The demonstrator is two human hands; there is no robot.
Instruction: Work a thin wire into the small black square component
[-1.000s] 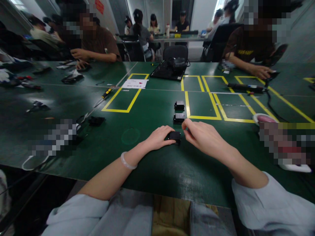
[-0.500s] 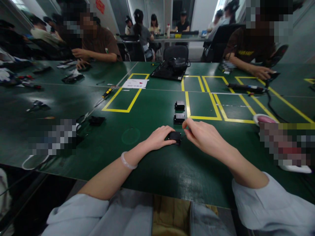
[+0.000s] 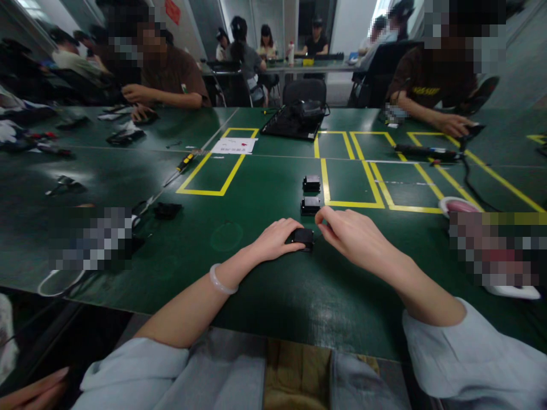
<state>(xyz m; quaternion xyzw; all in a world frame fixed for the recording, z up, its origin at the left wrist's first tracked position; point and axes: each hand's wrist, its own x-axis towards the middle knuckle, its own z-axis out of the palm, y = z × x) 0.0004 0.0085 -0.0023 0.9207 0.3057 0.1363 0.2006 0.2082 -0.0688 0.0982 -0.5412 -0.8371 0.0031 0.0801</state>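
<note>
My left hand [image 3: 278, 238] is closed around a small black boxy part [image 3: 303, 237], holding it on the green table with fingers behind and thumb in front. Just to the right of that part is my right hand [image 3: 354, 234], thumb and forefinger pinched together. Whatever is between those fingertips, if anything, is too small to make out. Two similar black parts stand in a line beyond: the nearer one [image 3: 310, 205] close to my right fingertips, the farther one [image 3: 311, 183] behind it.
Yellow tape rectangles mark the green table [image 3: 265, 285]. A screwdriver [image 3: 184, 163] and a paper sheet [image 3: 234, 146] lie at the left, a black flat panel [image 3: 293, 121] at the back. Co-workers sit opposite. Another person's hand [image 3: 40, 390] shows at lower left.
A person's hand has come into view at the lower left corner. My own hands and the black parts look nearly unchanged.
</note>
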